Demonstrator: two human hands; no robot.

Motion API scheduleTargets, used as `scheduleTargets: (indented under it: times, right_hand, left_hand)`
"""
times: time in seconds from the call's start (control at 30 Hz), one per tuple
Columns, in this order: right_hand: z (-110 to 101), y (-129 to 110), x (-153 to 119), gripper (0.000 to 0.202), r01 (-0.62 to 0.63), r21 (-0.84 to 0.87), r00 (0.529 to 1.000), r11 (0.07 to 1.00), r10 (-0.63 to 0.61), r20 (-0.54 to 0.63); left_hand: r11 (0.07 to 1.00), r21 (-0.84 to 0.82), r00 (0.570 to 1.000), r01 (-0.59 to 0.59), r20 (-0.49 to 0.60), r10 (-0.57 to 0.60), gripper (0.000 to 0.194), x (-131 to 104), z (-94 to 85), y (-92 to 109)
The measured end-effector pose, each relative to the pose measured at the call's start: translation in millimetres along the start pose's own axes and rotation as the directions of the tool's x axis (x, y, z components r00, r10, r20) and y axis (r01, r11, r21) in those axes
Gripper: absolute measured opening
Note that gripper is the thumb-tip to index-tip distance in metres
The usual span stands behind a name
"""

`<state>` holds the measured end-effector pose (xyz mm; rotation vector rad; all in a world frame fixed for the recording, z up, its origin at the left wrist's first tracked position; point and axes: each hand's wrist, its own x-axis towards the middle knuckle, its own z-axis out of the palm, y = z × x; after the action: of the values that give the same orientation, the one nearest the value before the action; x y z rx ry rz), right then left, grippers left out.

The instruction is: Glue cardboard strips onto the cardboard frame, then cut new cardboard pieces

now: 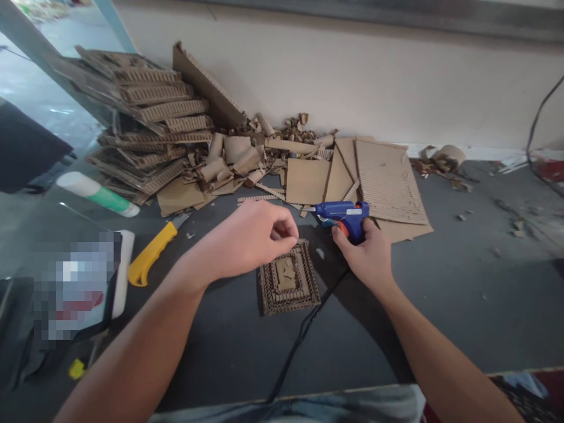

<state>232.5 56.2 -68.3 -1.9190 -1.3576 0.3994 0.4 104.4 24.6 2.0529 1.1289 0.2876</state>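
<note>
A person's left hand [251, 241] hovers just above the upper edge of a small square cardboard frame [288, 285], its fingers [282, 235] pinched narrow as if on a tiny scrap, though what sits between them is too small to tell. The frame lies flat on the dark grey surface [440, 305], directly below and slightly right of those fingertips, its sides turned a little off square to the person. It is built of layered corrugated strips, ridged edges showing, with a small cardboard shape set in its sunken middle. The right hand [368, 255], just right of the frame and farther from it than the left, is wrapped around the grip of a blue glue gun [343, 216], whose nozzle points left, past the frame's upper right corner; its black cord [304, 332] trails down past the frame's right side toward the person. Beyond the frame, cardboard offcuts [308, 176] and stacked corrugated sheets [145, 129] crowd the wall. Left of the frame lies a yellow utility knife [152, 252], and farther left a green-and-white tube [97, 194].
</note>
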Motion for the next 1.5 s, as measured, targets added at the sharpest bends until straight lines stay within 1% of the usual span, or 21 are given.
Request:
scheduleTargets:
  times: [0.1, 0.2, 0.3, 0.4, 0.6, 0.87, 0.97, 1.1, 1.23, 1.37, 1.5]
  right_hand:
    - [-1, 1, 2, 0.038, -0.028, -0.012, 1.0, 1.0, 0.028, -0.001]
    - [-1, 2, 2, 0.038, -0.034, -0.013, 0.999, 0.999, 0.033, -0.01]
    - [0, 3, 3, 0.035, -0.032, -0.007, 0.999, 0.999, 0.032, -0.021]
    - [0, 3, 3, 0.035, -0.039, 0.006, 0.999, 0.999, 0.04, -0.014]
    - [0, 1, 3, 0.032, -0.04, 0.028, 0.999, 0.999, 0.041, -0.021]
    - [-1, 0, 3, 0.034, -0.039, 0.029, 0.999, 0.999, 0.039, -0.007]
    - [-1, 1, 3, 0.035, -0.027, 0.025, 1.0, 0.999, 0.028, -0.006]
    - [-1, 2, 3, 0.034, -0.033, 0.031, 0.999, 0.999, 0.033, -0.003]
    - [-1, 3, 3, 0.034, -0.02, 0.029, 1.0, 0.999, 0.021, -0.013]
    - [-1, 3, 2, 0.035, -0.011, 0.026, 1.0, 1.0, 0.011, -0.014]
    - [0, 3, 2, 0.037, -0.006, 0.02, 1.0, 1.0, 0.006, -0.022]
  left_hand:
    - [1.0, 0.014, 0.995, 0.007, 0.101, -0.008, 0.015, -3, 11.5, 5]
    - [1.0, 0.017, 0.979, 0.0, 0.203, -0.004, 0.016, -1, 25.2, 5]
    - [1.0, 0.019, 0.964, 0.0, 0.265, -0.005, 0.018, 5, 38.4, 1]
    - [1.0, 0.019, 0.955, 0.014, 0.297, -0.019, 0.018, 9, 47.8, -3]
    - [0.996, 0.086, 0.951, 0.038, 0.303, -0.063, 0.016, 11, 52.7, -3]
    - [0.978, 0.207, 0.957, -0.018, 0.286, -0.043, 0.021, 12, 59.6, -2]
    - [0.956, 0.293, 0.964, -0.026, 0.259, -0.053, 0.022, 11, 61.3, 2]
    - [0.909, 0.417, 0.973, -0.004, 0.211, -0.092, 0.019, 6, 61.8, 12]
    - [0.866, 0.498, 0.976, -0.049, 0.208, -0.065, 0.018, 2, 65.5, 19]
    - [0.846, 0.53, 0.979, -0.063, 0.198, -0.051, 0.019, 0, 71.2, 19]
    - [0.852, 0.518, 0.973, -0.072, 0.223, -0.054, 0.021, 0, 71.9, 19]
